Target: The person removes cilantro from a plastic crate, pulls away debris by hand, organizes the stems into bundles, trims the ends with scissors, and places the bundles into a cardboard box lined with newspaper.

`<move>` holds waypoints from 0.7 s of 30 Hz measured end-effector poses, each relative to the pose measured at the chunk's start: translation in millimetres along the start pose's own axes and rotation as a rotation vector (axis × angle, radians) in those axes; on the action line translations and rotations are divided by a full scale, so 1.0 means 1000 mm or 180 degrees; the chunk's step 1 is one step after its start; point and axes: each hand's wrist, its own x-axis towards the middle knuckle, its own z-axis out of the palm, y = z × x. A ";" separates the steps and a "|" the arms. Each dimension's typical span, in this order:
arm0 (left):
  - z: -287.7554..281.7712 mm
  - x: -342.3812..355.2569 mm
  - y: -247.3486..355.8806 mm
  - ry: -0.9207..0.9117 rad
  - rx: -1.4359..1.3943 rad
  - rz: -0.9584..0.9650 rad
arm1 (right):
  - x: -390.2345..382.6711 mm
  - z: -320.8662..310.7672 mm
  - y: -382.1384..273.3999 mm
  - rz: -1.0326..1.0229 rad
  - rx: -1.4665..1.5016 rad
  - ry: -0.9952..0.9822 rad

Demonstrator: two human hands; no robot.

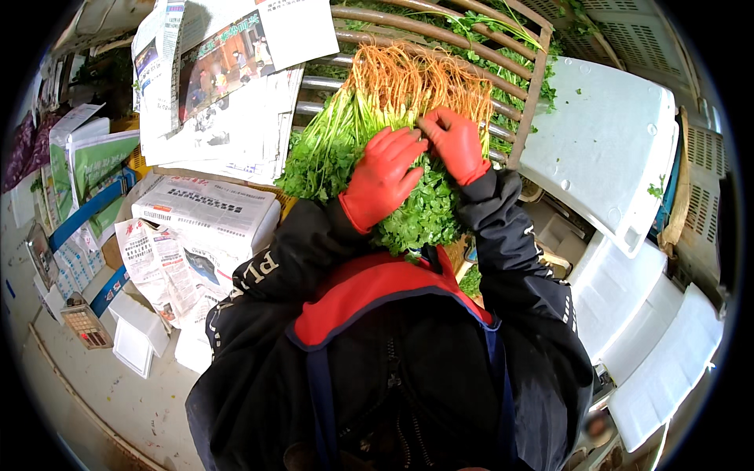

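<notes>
A bunch of leafy greens [326, 157], like coriander or leaf celery, lies in front of me. Its tangled orange-brown roots [393, 74] point away and its leaves hang toward my apron. My left hand [381, 179], in a red rubber glove, rests over the stems and leaves, fingers stretched out and thumb apart. Beside it my right hand [455, 145], gloved alike, has its fingers curled into a pinch above the stems near the roots. The glove hides whatever is between those fingertips. Both hands nearly meet at the fingertips.
Beneath the bunch is a slatted rack [522, 110], with more greens [510, 67] under it. Newspaper sheets [228, 86] lie at the left, above a newspaper-covered stack [208, 208]. A white foam lid [601, 141] lies at the right. A calculator [86, 326] sits lower left.
</notes>
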 end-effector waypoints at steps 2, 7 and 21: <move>-0.003 0.007 0.010 0.0334 -0.0649 -0.0156 | -0.020 -0.003 -0.006 -0.0575 -0.0561 0.0050; -0.003 0.012 0.005 -0.0528 -0.0522 -0.0119 | -0.069 -0.032 -0.021 -0.1503 -0.0680 -0.0384; 0.003 0.006 -0.006 -0.0702 0.0363 0.0658 | 0.032 -0.034 -0.054 -0.0605 -0.0600 -0.0784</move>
